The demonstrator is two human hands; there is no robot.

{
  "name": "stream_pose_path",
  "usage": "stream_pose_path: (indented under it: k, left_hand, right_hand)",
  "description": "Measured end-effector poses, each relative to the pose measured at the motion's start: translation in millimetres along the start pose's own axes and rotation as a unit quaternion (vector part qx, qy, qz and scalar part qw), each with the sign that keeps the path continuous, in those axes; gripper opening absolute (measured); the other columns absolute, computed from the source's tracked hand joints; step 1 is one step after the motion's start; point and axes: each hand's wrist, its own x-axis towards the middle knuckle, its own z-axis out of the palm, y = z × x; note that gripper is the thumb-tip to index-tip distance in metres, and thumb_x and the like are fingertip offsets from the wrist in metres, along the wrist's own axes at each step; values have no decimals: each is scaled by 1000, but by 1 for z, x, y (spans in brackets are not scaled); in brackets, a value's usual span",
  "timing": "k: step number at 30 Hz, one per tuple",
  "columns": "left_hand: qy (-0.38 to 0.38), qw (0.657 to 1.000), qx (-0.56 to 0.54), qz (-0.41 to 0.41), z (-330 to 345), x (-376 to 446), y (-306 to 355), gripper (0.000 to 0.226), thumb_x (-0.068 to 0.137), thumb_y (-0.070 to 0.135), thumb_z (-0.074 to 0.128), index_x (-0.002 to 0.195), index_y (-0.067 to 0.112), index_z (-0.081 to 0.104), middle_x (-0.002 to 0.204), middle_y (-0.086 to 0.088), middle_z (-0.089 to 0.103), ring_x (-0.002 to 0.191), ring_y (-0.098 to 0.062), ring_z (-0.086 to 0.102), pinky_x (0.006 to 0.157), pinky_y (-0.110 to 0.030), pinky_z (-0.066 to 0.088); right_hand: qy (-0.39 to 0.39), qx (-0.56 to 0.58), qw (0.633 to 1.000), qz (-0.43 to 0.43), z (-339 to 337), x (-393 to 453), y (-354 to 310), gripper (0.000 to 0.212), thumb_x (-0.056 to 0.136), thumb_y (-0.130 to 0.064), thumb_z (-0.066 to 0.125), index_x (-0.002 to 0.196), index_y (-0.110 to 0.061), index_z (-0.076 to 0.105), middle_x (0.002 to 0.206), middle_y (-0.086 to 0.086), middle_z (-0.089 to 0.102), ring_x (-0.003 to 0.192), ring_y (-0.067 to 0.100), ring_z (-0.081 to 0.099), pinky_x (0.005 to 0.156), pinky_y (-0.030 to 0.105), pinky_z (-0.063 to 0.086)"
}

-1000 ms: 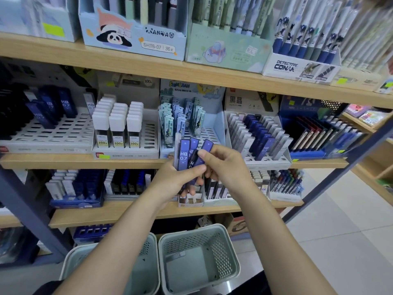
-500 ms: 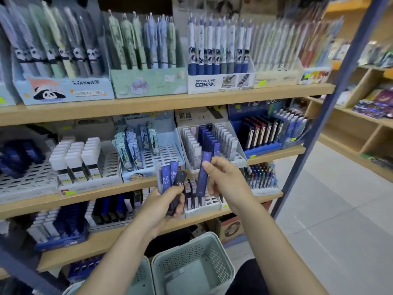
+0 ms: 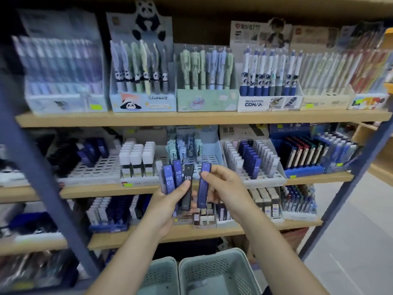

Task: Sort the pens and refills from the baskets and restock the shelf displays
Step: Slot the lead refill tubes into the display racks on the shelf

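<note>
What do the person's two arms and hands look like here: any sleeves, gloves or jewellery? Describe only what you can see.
Both forearms are bare up to the bottom edge of the picture, with no sleeves in view. The left hand and right hand wear no gloves; no rings, watch or bracelets show. The fingers are bare too.

Four refill cases (image 3: 178, 177) (two baskets (image 3: 217, 271))

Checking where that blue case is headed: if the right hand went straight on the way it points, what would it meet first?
Probably the black case fanned in the left hand, since the right hand points leftward with its blue case; depth is unclear.
</note>
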Motion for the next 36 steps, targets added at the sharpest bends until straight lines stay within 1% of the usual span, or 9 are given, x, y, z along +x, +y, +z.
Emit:
stream_pose_path:
  k: [3,5,8,12,14,19,23,28,36]
  left_hand:
    - [91,995,-38,19,-57,-2,9,19,91,26,70,104,11,70,85,-10,75,65,-23,70,55,-32,56]
    - [144,987,-65,24,-97,-4,14,22,90,31,70,102,13,70,85,-7,75,64,-20,71,52,-31,54]
    - [187,977,-93,27,-147,-5,19,18,94,30,68,101,13,70,80,-3,76,61,-17,69,60,-35,51]
    - [225,966,-104,69,-197,1,23,19,94,24,69,109,13,69,76,-4,74,59,-18,66,62,-36,47]
    - [240,964,-86,76,-214,6,23,18,93,26,70,106,14,70,77,-4,75,61,-17,67,62,-35,48]
    - [254,961,-84,75,-239,18,19,23,90,29,74,107,13,71,80,-7,76,63,-17,68,63,-35,50]
    - [223,969,-76,80,-244,25,23,25,90,29,74,111,16,68,84,-6,77,67,-18,69,81,-47,55]
    - [197,976,-61,70,-247,30,26,30,91,34,71,114,17,65,87,-2,78,66,-12,69,63,-28,48]
    - [204,975,-70,60,-258,33,20,23,91,31,71,107,15,67,83,-3,77,62,-11,68,58,-27,46]
  right_hand:
    - [-31,-16,999,2,54,20,-4,18,99,-22,60,83,-16,64,55,4,58,52,20,53,54,31,41]
    - [-58,-19,998,-1,92,33,-7,16,101,-23,58,93,-11,65,57,7,59,53,21,55,55,32,45]
    - [-89,-14,996,-14,148,49,-12,14,102,-24,57,107,-12,63,60,7,62,56,24,60,60,37,53]
    - [-97,6,995,-21,210,71,-12,8,102,-24,57,95,-28,56,72,-1,67,66,26,68,72,44,58]
    - [-93,5,995,-37,233,84,-11,6,103,-25,55,97,-25,57,84,2,70,73,28,72,72,41,59]
    - [-67,10,997,-32,276,116,-4,41,105,-30,48,141,-10,44,116,0,64,93,25,74,88,40,59]
    - [-43,8,998,-41,294,143,9,39,105,-33,47,135,-10,54,117,1,67,91,19,74,84,31,60]
    - [3,42,999,-2,307,171,18,25,103,-33,52,117,-15,60,107,3,72,90,16,74,90,33,58]
    - [17,80,996,28,312,182,25,12,101,-27,58,102,-17,64,98,3,73,92,24,73,93,37,57]
